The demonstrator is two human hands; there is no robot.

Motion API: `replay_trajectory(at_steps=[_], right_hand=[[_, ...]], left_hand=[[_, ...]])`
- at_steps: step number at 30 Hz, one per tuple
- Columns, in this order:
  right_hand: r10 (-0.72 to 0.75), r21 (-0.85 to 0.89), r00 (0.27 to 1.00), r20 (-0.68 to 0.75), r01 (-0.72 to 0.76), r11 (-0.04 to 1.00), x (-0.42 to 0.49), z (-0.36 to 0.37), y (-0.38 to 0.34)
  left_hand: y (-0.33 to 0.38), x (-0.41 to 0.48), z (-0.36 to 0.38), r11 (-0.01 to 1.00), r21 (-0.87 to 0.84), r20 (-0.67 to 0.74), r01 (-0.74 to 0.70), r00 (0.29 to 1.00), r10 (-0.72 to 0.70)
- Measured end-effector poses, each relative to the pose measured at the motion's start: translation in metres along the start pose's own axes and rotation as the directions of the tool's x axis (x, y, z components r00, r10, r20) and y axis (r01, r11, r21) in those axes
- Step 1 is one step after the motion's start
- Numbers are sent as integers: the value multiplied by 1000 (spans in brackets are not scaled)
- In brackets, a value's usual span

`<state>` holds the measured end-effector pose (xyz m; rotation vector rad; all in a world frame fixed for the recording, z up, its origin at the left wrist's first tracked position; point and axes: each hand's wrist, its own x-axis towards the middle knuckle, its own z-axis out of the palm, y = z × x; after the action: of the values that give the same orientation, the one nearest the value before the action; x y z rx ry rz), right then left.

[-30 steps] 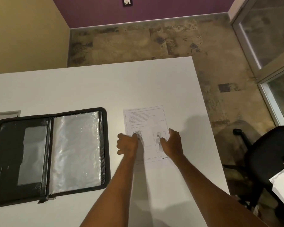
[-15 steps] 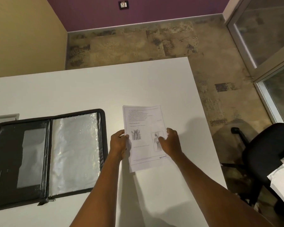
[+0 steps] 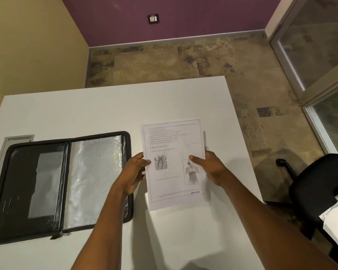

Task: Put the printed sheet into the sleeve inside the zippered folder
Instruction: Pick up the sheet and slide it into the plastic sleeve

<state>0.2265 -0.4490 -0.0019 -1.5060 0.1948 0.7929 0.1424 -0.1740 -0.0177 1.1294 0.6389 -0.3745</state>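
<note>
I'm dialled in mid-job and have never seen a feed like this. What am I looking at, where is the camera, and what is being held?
There is no machine here: these are a person's two bare hands. The single picture comes from a wide-angle camera worn on the person's head, looking forward and down, so the arms enter from the bottom edge.

The surface is a white rectangular table. On its left part lies a black zippered folder, opened flat, with a shiny clear plastic sleeve on its right half.

Both hands hold a white printed sheet with text and two small diagrams. The left hand grips its left edge, the right hand its right edge, fingers on the printed face. The sheet casts a shadow below, so it seems lifted off the table, right of the folder. It is not yet in the sleeve.
</note>
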Motion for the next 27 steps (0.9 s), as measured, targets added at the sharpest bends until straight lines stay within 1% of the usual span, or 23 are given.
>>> replay_trajectory(at_steps=[2, 4, 8, 11, 13, 17, 20, 27], right_hand=[[-36, -25, 999, 3, 36, 999, -7, 4, -4], [-67, -36, 998, -22, 66, 997, -13, 9, -6], [-134, -1, 984, -118, 135, 991, -23, 22, -5], [-156, 44, 976, -151, 164, 986, -30, 31, 1], [-153, 50, 970, -189, 165, 985, -32, 34, 5], [-93, 117, 954, -286, 131, 984, -34, 36, 15], [-70, 173, 939, -337, 135, 976, -35, 37, 18], [-66, 119, 923, -379, 119, 986, -37, 34, 18]], left_hand=[[5, -1, 6, 999, -6, 40, -37, 999, 38], [9, -3, 15, 993, -38, 56, -113, 992, 115], [7, -10, 27, 973, -31, -22, -228, 973, 228], [-1, -15, 36, 928, 15, -74, -373, 925, 373], [-6, -19, 44, 908, 45, -108, -417, 901, 420], [-18, -21, 50, 901, 100, -137, -422, 891, 433], [-27, -20, 53, 901, 131, -128, -413, 895, 428], [-33, -17, 49, 885, 212, -114, -416, 888, 445]])
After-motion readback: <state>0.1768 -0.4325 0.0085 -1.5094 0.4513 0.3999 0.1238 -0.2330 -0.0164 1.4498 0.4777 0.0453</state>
